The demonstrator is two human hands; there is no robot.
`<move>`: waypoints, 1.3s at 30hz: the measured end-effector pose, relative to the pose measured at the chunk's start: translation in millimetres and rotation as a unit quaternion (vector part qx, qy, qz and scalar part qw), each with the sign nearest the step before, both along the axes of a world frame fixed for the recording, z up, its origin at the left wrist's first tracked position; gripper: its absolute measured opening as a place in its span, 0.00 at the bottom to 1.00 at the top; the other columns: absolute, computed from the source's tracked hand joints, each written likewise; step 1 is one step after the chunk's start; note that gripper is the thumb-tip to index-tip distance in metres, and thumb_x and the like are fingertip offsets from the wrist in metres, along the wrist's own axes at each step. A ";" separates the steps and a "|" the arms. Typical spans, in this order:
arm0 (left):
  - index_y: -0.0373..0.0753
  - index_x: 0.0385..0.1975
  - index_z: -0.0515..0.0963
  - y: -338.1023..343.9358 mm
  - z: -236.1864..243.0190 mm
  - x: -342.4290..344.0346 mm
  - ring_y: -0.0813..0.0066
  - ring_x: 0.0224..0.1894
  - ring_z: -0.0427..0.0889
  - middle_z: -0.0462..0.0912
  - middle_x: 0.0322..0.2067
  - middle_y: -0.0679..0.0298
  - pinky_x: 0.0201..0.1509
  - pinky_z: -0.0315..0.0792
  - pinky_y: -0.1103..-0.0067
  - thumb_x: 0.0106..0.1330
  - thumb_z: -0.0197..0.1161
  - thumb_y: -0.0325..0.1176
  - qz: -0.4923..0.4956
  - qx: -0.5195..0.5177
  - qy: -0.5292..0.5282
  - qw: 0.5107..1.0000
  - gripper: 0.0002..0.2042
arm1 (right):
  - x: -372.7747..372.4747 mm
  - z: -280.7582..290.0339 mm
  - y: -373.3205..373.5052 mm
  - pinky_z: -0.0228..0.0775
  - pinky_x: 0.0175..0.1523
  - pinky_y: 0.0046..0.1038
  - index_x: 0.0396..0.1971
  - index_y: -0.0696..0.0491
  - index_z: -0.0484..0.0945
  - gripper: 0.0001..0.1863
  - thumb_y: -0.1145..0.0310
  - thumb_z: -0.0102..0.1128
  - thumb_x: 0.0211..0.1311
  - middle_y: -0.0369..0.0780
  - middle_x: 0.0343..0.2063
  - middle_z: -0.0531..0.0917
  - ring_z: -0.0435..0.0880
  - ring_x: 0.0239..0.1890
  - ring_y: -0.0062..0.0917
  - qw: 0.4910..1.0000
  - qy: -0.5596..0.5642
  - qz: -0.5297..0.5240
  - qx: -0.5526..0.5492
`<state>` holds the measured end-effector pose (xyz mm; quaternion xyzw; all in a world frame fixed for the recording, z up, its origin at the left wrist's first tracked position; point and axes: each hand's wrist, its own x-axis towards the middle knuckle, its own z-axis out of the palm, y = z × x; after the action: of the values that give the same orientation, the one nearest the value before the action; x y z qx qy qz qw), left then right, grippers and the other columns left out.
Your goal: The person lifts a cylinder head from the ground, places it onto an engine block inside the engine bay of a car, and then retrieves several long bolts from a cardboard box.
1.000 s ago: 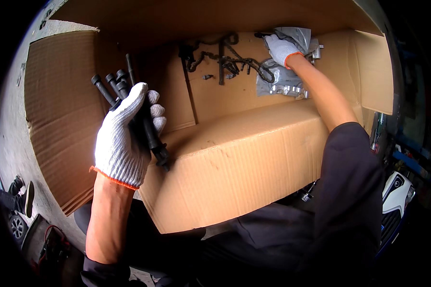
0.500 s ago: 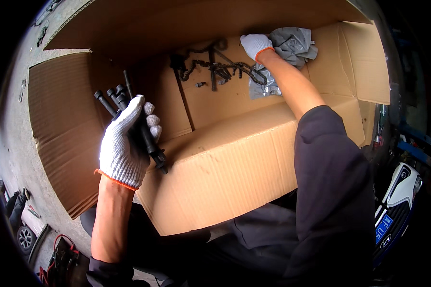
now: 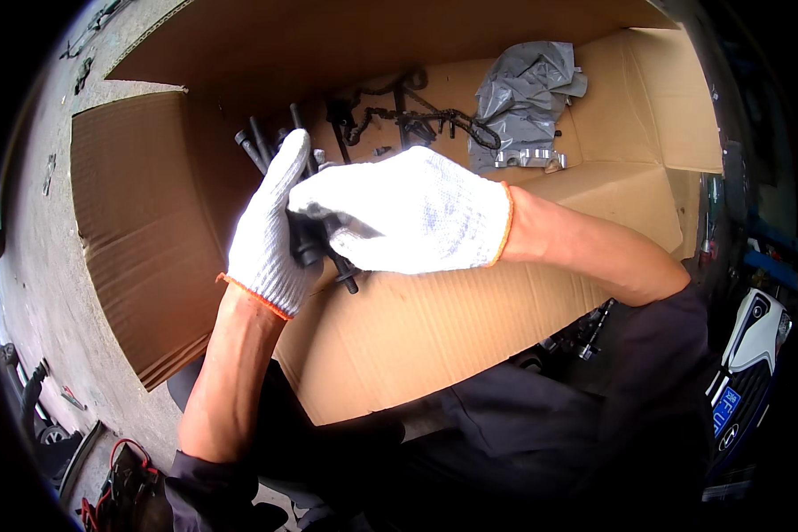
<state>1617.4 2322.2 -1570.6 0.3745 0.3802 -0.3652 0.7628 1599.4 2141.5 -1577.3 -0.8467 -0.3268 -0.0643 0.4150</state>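
Note:
Both hands wear white knit gloves with orange cuffs. My left hand [image 3: 266, 235] is closed round a bundle of long black bolts [image 3: 259, 139], held over the front of an open cardboard box [image 3: 129, 226]. Across that bundle, my right hand [image 3: 408, 208] has its fingers closed on the bolts beside my left palm, partly hiding them. Farther back inside the box lie black chains [image 3: 452, 118] with dark rods and small pieces. A crumpled grey plastic bag [image 3: 523, 80] lies at the right rear, with a silver metal part [image 3: 523, 158] at its front.
The box stands on grey concrete [image 3: 35, 222]. Red and black cables [image 3: 124, 479] are at lower left. At right are a white-and-black vehicle grille [image 3: 754, 324] and blue metal pieces [image 3: 767, 259]; metal parts [image 3: 585, 341] show below the box's front flap.
My right hand has left the back of the box by the grey bag and come down-left onto the bolts. My left hand has shifted slightly right with the bundle.

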 end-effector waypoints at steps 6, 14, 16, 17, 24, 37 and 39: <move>0.45 0.33 0.74 28.4 12.9 -9.9 0.86 0.19 0.71 0.75 0.22 0.73 0.22 0.71 0.85 0.73 0.64 0.38 0.002 0.020 -0.054 0.998 0.08 | 83.9 -91.0 -77.2 0.78 0.48 0.45 0.43 0.58 0.81 0.17 0.62 0.55 0.62 0.54 0.37 0.86 0.85 0.41 0.50 0.879 0.239 -0.214 -0.352; 0.45 0.35 0.75 39.7 17.9 -12.5 0.86 0.20 0.72 0.76 0.23 0.72 0.23 0.71 0.85 0.71 0.66 0.37 -0.001 0.053 -0.049 0.997 0.07 | 79.7 -190.6 -84.5 0.77 0.53 0.48 0.45 0.57 0.81 0.17 0.65 0.57 0.59 0.53 0.43 0.85 0.84 0.47 0.50 0.809 0.285 -0.118 -0.501; 0.45 0.35 0.75 42.0 16.7 -11.8 0.85 0.20 0.72 0.76 0.23 0.72 0.23 0.71 0.85 0.71 0.66 0.37 -0.004 0.057 -0.060 0.997 0.07 | 91.1 -169.0 -94.1 0.77 0.52 0.49 0.44 0.59 0.80 0.17 0.64 0.56 0.59 0.52 0.41 0.86 0.85 0.45 0.51 0.816 0.293 -0.168 -0.469; 0.45 0.35 0.75 39.2 16.9 -11.4 0.85 0.20 0.72 0.76 0.23 0.72 0.23 0.71 0.84 0.72 0.66 0.37 -0.010 0.052 -0.066 0.996 0.07 | 92.4 -172.3 -115.1 0.77 0.52 0.49 0.42 0.58 0.79 0.16 0.63 0.57 0.60 0.52 0.41 0.85 0.84 0.45 0.51 0.837 0.251 -0.215 -0.435; 0.45 0.35 0.75 40.9 28.1 -2.5 0.85 0.20 0.73 0.76 0.23 0.72 0.24 0.70 0.84 0.72 0.65 0.36 -0.006 0.045 -0.032 0.998 0.06 | 97.8 -194.1 -87.4 0.79 0.51 0.46 0.39 0.65 0.84 0.23 0.57 0.62 0.57 0.59 0.39 0.85 0.85 0.45 0.53 0.815 0.339 -0.243 -0.402; 0.43 0.36 0.76 28.9 32.4 1.2 0.83 0.22 0.74 0.77 0.24 0.70 0.25 0.72 0.83 0.71 0.65 0.35 -0.009 0.044 -0.035 0.998 0.06 | 122.9 -255.1 -74.2 0.78 0.54 0.39 0.45 0.57 0.85 0.20 0.61 0.59 0.57 0.53 0.50 0.84 0.84 0.54 0.45 0.760 0.439 -0.332 -0.345; 0.43 0.37 0.76 33.2 35.1 -2.7 0.82 0.23 0.75 0.77 0.25 0.70 0.25 0.72 0.83 0.71 0.65 0.35 -0.004 0.049 -0.033 0.998 0.06 | 112.1 -261.4 -66.3 0.77 0.55 0.38 0.45 0.56 0.85 0.19 0.63 0.58 0.58 0.53 0.52 0.83 0.84 0.55 0.43 0.751 0.453 -0.337 -0.342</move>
<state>1614.7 2355.4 -1535.5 0.4247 0.3713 -0.3364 0.7541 1711.5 2075.2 -1838.8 -0.9170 0.2056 0.3076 0.1488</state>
